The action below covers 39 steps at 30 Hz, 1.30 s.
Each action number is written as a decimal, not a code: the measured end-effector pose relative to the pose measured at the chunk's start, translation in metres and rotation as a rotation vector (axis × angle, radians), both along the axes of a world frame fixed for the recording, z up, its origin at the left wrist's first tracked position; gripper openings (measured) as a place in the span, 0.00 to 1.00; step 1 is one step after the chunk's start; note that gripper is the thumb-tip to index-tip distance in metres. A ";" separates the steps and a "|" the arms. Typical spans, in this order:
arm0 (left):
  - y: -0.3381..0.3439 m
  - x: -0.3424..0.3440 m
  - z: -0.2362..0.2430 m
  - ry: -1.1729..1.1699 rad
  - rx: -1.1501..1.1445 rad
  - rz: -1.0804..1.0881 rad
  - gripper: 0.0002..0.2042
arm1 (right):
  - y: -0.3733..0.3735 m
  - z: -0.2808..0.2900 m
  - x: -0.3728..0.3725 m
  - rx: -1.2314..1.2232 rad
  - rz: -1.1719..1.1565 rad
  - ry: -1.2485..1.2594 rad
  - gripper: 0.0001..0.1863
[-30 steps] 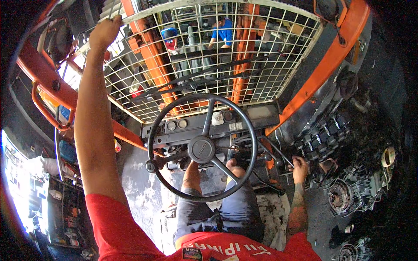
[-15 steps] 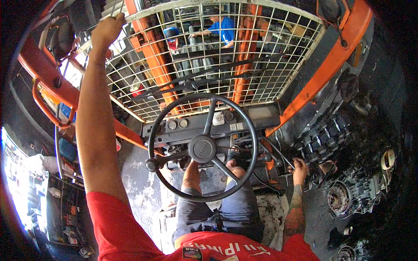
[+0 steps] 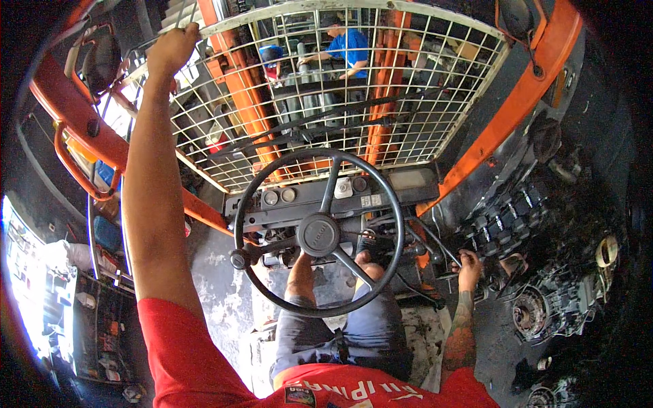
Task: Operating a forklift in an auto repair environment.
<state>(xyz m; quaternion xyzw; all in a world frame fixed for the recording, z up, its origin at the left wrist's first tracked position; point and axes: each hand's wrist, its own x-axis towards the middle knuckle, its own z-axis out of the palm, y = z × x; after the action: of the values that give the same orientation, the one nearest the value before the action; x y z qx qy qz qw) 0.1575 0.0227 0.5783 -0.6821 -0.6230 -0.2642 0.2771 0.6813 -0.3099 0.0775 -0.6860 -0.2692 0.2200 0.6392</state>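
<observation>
High at the upper left, my left hand (image 3: 171, 47) is closed around part of the cab's frame (image 3: 218, 26), near a thin rod at the top of the white wire guard (image 3: 452, 61); exactly which bar is hard to make out. On the right, my right hand (image 3: 469, 266) has its fingers closed on the end of a long control lever (image 3: 435, 238). The black steering wheel (image 3: 320, 236), with a knob on its left side, sits untouched over my legs. Behind it is the grey dashboard (image 3: 309, 200) with gauges and switches.
Beyond the guard a person in blue (image 3: 347, 51) bends forward with arms out, beside the orange mast (image 3: 388, 95). Orange posts (image 3: 507, 115) flank me, with an orange handle (image 3: 71, 156) at left. Engine parts (image 3: 534, 313) lie on the dark floor at right.
My left hand has shifted slightly right. The person in blue has reached an arm out to the left. My right hand stays on the lever.
</observation>
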 end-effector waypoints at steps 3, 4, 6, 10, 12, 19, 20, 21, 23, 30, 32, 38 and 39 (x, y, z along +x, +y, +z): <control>0.000 0.002 -0.003 -0.016 0.000 -0.005 0.21 | -0.001 -0.002 0.001 0.014 -0.001 0.005 0.07; -0.001 0.004 -0.004 -0.022 0.012 -0.020 0.21 | -0.001 -0.003 0.002 0.024 0.002 0.007 0.07; 0.002 0.004 -0.004 -0.029 0.025 -0.036 0.22 | -0.003 -0.004 0.003 0.032 0.001 0.014 0.08; 0.012 -0.007 -0.002 0.066 0.036 -0.057 0.20 | 0.000 0.005 -0.004 0.010 -0.011 0.046 0.07; 0.012 -0.007 -0.002 0.046 0.029 -0.059 0.20 | -0.001 0.003 -0.002 0.016 -0.010 0.049 0.07; 0.013 -0.007 -0.004 0.095 0.052 -0.111 0.19 | -0.002 0.003 -0.007 0.048 -0.016 0.011 0.08; 0.013 -0.007 -0.005 0.063 0.053 -0.116 0.20 | -0.002 0.002 -0.006 0.048 -0.015 0.011 0.08; 0.013 -0.008 -0.004 0.063 0.053 -0.115 0.20 | -0.002 0.001 -0.003 0.045 -0.017 0.019 0.08; 0.014 -0.009 -0.001 0.095 0.034 -0.062 0.19 | -0.001 -0.003 -0.002 0.043 -0.020 0.029 0.08; -0.014 0.011 -0.006 0.060 0.018 -0.041 0.20 | -0.003 -0.001 -0.002 0.032 -0.036 0.043 0.08; -0.010 0.008 -0.005 0.059 0.027 -0.047 0.21 | -0.003 -0.004 -0.002 0.034 -0.034 0.040 0.08; 0.019 -0.010 -0.005 0.028 0.048 -0.081 0.23 | -0.002 -0.001 -0.005 0.039 -0.039 0.024 0.07; 0.019 -0.008 -0.005 0.027 0.047 -0.082 0.23 | -0.002 0.000 -0.006 0.051 -0.036 0.022 0.07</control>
<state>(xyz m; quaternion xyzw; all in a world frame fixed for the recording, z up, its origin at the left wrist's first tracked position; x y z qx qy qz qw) 0.1491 0.0416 0.5735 -0.7038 -0.5844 -0.2807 0.2905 0.6752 -0.3122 0.0770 -0.6717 -0.2553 0.2088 0.6634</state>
